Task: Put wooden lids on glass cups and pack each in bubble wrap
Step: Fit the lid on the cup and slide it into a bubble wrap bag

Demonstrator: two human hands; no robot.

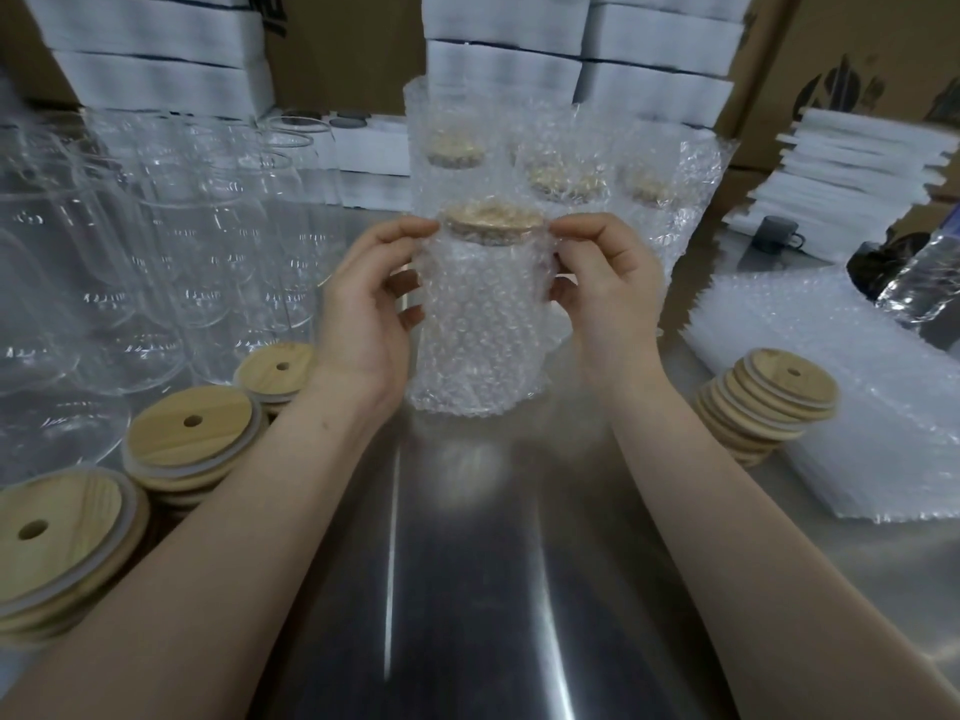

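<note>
The glass cup (pixel 480 304), its wooden lid (pixel 493 223) already on, stands upright inside a sleeve of bubble wrap (pixel 483 376) at the middle of the steel table (pixel 467 589); whether its base touches the top is unclear. The left hand (pixel 363 314) at nine o'clock and the right hand (pixel 602 288) at three o'clock each pinch the wrap beside the lid's rim, probably to draw it up while steadying the cup. Packed cups (pixel 566 174) stand at twelve to one o'clock, out of the way. Bare cups (pixel 197 241) crowd at ten o'clock. Lid stacks (pixel 192 433) at seven and four o'clock and flat wrap sheets (pixel 831 356) at three lie within easy reach.
</note>
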